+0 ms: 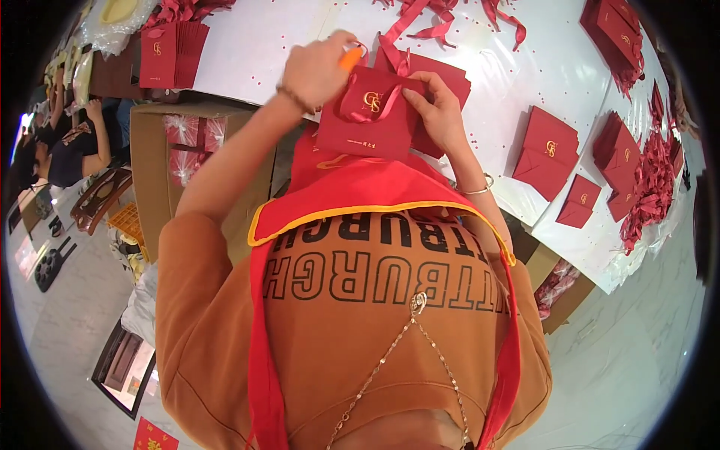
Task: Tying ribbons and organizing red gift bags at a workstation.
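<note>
A dark red paper gift bag [367, 124] with a gold emblem lies flat in front of me at the table's near edge. Across its front loops a red ribbon [375, 112]. My right hand [439, 109] pinches the bag's right upper edge between thumb and fingers. At its upper left corner is my left hand [319, 71], its fingers curled closed beside another bit of red ribbon. A small orange thing [350, 59] shows at that hand's thumb side; I cannot tell whether it is held or worn. More red bags [454, 75] lie beneath and behind.
Stacked red bags [547, 150] and a heap of red ribbons [652, 187] lie on the white table [247, 45] to the right. Another bag stack [159, 56] stands far left. Below it, a cardboard box [154, 165] holds wrapped red packs. A person [75, 146] is farther left.
</note>
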Demonstrator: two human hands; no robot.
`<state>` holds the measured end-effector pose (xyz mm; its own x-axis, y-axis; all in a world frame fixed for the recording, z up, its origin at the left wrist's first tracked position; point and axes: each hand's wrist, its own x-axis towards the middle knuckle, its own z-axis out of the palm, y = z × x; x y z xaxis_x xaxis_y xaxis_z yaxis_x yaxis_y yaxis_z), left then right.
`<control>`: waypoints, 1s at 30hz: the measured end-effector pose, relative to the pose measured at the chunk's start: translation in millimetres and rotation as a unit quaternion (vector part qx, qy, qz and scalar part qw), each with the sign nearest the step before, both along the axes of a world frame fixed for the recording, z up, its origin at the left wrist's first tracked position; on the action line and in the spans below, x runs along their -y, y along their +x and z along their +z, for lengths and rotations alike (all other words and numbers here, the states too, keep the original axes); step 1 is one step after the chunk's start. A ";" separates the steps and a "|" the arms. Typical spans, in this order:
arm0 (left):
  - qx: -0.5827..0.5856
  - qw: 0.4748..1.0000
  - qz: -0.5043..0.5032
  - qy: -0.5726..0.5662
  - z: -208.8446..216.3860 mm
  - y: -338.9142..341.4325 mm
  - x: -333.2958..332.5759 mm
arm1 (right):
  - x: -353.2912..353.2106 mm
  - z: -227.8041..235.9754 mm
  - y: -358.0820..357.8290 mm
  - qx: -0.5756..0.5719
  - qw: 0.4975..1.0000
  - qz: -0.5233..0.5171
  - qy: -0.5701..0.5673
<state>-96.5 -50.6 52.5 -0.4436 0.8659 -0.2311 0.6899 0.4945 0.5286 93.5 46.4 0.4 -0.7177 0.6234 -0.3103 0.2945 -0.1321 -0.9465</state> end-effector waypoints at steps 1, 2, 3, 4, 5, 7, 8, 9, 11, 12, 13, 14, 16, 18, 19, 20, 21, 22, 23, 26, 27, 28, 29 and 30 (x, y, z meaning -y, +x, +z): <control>0.007 1.000 0.012 0.010 -19.1 -9.9 -1.9 | -0.3 1.1 0.1 -0.010 1.000 0.009 0.004; 0.006 1.000 0.014 0.012 -35.3 -13.3 -5.2 | -0.3 2.7 -0.2 -0.011 1.000 0.011 0.006; 0.081 0.996 0.022 0.036 -48.4 -14.6 -7.2 | 0.5 5.5 0.0 -0.016 1.000 0.015 0.010; 0.157 0.985 0.026 0.059 -50.1 -13.2 -10.5 | 1.2 7.1 0.6 -0.020 1.000 0.014 0.014; 0.156 0.984 0.040 0.079 -51.2 -10.0 -10.9 | 0.0 7.2 0.8 -0.019 1.000 0.012 0.014; 0.119 0.988 0.052 0.084 -45.9 -10.0 -9.6 | -2.1 5.6 3.4 0.000 1.000 0.026 0.013; 0.081 0.990 0.065 0.091 -37.9 -9.6 -11.9 | -2.4 3.9 4.0 0.001 1.000 0.023 0.013; 0.060 0.991 0.054 0.111 -27.6 -5.3 -10.1 | -1.2 1.8 4.0 -0.017 1.000 0.015 0.001; 0.118 0.983 0.054 0.128 -19.6 -1.6 -9.3 | -0.4 1.9 2.3 -0.036 0.999 0.009 -0.011; 0.176 0.972 0.055 0.145 -17.3 -1.3 -10.6 | -1.2 5.1 1.6 -0.028 0.999 0.013 -0.014; 0.176 0.972 0.055 0.144 -14.4 -1.7 -13.2 | -1.2 7.6 1.2 -0.019 1.000 0.018 -0.018; 0.211 0.965 0.026 0.151 -11.5 -2.5 -17.4 | -0.8 8.6 0.7 -0.019 0.999 0.017 -0.019; 0.244 0.957 -0.002 0.157 -10.7 -5.2 -25.8 | -0.9 10.1 -0.5 -0.021 0.999 0.029 -0.010; 0.316 0.947 0.038 0.040 -14.3 -9.5 -35.2 | -1.8 16.6 -2.3 -0.004 0.999 0.047 0.020; 0.314 0.948 0.038 0.038 -14.4 -10.3 -37.7 | -1.3 19.4 -4.0 0.013 0.997 0.062 0.051; 0.326 0.945 0.012 0.017 -14.3 -10.5 -40.3 | -0.9 20.3 -4.8 0.011 0.997 0.062 0.049; 0.337 0.941 -0.014 -0.005 -13.6 -10.0 -42.9 | -1.0 20.9 -5.3 0.006 0.997 0.059 0.057; 0.334 0.942 -0.012 -0.006 -11.9 -7.1 -46.6 | -0.4 21.2 -5.3 0.001 0.996 0.057 0.064; 0.314 0.949 -0.029 -0.019 -9.2 -3.7 -51.7 | -0.3 22.6 -5.6 -0.002 0.996 0.058 0.062; 0.293 0.955 -0.053 -0.010 -14.3 -5.0 -53.0 | -1.6 23.3 -5.5 0.003 0.993 0.065 0.095; 0.308 0.950 -0.043 -0.020 -16.0 -5.8 -51.1 | 0.2 18.3 -3.8 -0.018 0.969 0.048 0.241; 0.323 0.945 -0.034 -0.029 -16.0 -7.2 -51.8 | 0.2 14.8 -4.2 -0.037 0.922 0.029 0.383; 0.321 0.946 -0.035 -0.028 -16.5 -10.4 -52.3 | 0.6 13.1 -6.8 -0.039 0.922 0.028 0.385; 0.320 0.946 -0.047 -0.024 -17.0 -14.7 -52.3 | 2.1 12.6 -11.1 -0.084 0.927 0.019 0.364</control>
<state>-111.2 1.7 35.5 -0.1214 0.8760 -0.4668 0.2771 0.4814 0.8315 82.4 44.3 12.9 -0.7430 0.5973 0.3022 0.1256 0.5678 -0.8135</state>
